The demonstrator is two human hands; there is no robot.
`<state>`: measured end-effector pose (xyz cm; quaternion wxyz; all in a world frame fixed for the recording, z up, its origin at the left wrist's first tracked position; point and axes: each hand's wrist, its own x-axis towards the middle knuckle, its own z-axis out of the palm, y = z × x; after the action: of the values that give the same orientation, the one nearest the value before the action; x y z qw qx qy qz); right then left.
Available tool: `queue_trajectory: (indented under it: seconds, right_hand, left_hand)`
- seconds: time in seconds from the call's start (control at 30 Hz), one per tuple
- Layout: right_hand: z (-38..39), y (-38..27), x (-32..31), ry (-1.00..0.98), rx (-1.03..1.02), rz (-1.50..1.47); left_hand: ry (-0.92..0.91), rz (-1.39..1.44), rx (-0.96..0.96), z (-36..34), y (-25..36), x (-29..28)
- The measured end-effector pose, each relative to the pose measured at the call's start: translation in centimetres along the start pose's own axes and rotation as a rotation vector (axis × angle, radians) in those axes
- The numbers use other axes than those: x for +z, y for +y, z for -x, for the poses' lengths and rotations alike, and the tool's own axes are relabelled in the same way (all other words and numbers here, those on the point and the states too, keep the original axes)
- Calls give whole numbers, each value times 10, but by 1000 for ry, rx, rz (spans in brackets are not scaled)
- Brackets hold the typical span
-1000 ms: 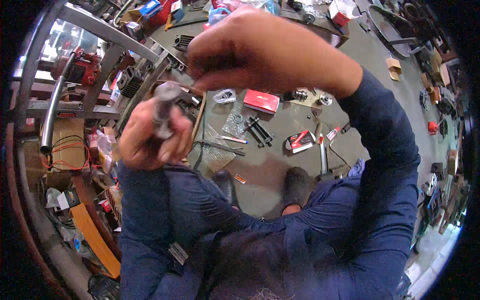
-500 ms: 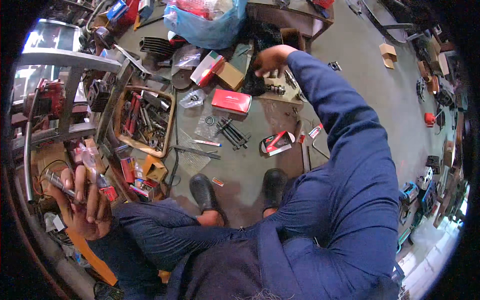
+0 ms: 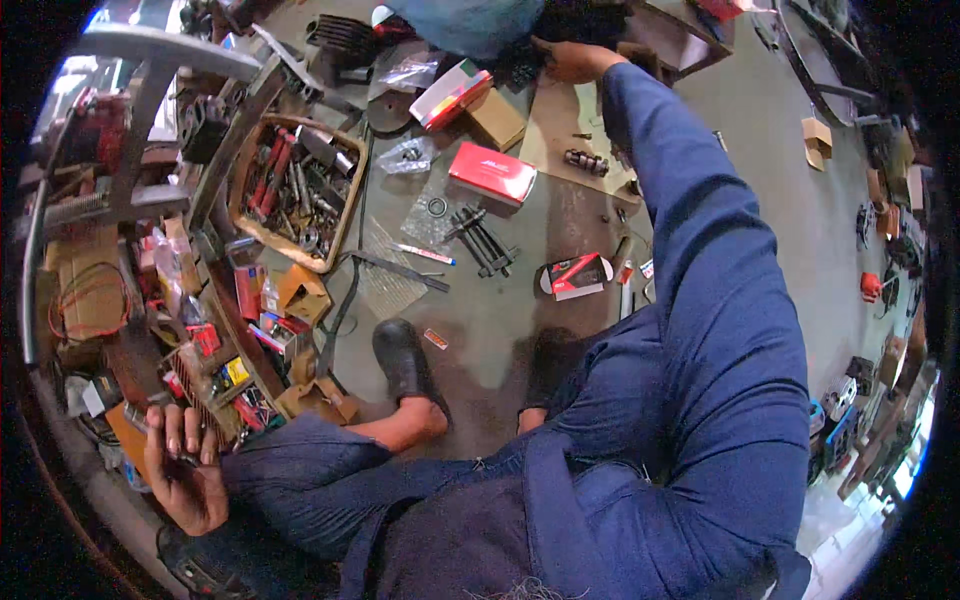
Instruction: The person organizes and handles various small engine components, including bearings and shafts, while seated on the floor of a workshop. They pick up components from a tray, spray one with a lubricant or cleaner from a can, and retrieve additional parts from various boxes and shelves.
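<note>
At the lower left, my left hand (image 3: pixel 185 480) is raised beside my knee with its fingers curled round a short metal rod, now mostly hidden behind them. My right hand (image 3: pixel 580 63) reaches to the far middle and grips a bunched black cloth (image 3: pixel 520 68) next to a blue plastic bag (image 3: pixel 470 25); its fingertips are partly hidden. A small camshaft (image 3: pixel 586 162) lies on a flat cardboard sheet (image 3: pixel 560 125) below that hand. Nearer sit a red box (image 3: pixel 492 174), a dark metal puller with several legs (image 3: pixel 482 240) and a marker pen (image 3: pixel 425 254).
A wooden-rimmed tray (image 3: pixel 300 262) of tools stands on the left, beside a metal frame (image 3: pixel 205 180) and small boxes. An open red and black box (image 3: pixel 577 277) lies right of the puller. A brown carton (image 3: pixel 497 118) sits farther off. My shoe (image 3: pixel 405 360) is in front.
My right hand has moved farther away, taking the black cloth off the cardboard beside the camshaft. My left hand has lowered and turned, hiding the rod. The whole view has shifted slightly.
</note>
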<state>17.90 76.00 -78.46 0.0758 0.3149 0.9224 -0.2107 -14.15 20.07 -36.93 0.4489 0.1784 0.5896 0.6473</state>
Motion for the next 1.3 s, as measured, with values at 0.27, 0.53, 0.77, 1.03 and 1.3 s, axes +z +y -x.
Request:
queue_trajectory:
  seconds: [0.27,0.53,0.77,1.03,1.3]
  right_hand:
    - [-7,-17,-107,-286,308,-143]
    - [78,-254,-183,-394,-372,-458]
    - [99,-532,-181,-134,-1059,-495]
    - [118,-640,-145,-272,-667,-1373]
    - [119,-631,-187,-162,-567,-1319]
  left_hand:
    - [242,-188,164,37,0,-56]
    - [200,54,-41,-7,-17,-63]
    - [230,-656,510,-30,-22,-11]
    - [326,-535,1050,-22,0,-70]
    - [554,-685,976,63,-27,-118]
